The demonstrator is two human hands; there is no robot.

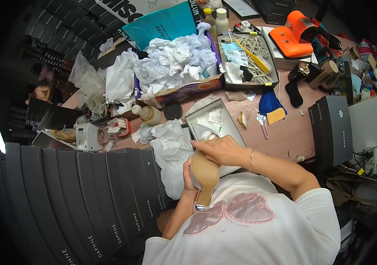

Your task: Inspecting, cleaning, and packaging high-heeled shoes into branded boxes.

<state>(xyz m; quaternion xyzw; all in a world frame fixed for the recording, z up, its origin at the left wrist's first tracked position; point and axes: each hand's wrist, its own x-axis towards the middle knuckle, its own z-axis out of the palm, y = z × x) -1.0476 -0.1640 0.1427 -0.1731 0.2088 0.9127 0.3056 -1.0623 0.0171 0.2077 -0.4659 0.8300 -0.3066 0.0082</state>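
Observation:
A shoe with a tan sole [205, 172] is held close against my white shirt, its sole turned up and its heel end toward me. My left hand [190, 176] is closed around its left side. My right hand [224, 151] grips the far end, the fingers covering that part. Just beyond lies an open grey shoebox [232, 121] with a label inside. A silvery, glittery piece [204, 132] shows in the box beside my right hand; I cannot tell whether it belongs to the same shoe. White tissue paper [169, 152] spreads left of the box.
Stacked dark shoeboxes [109, 194] line the left, and another dark box [333, 130] stands right. Crumpled paper fills a carton [190, 89] at the back. A tray of sticks [252, 48], an orange device [292, 39], a blue cloth [267, 102] and a yellow sponge [276, 116] lie beyond.

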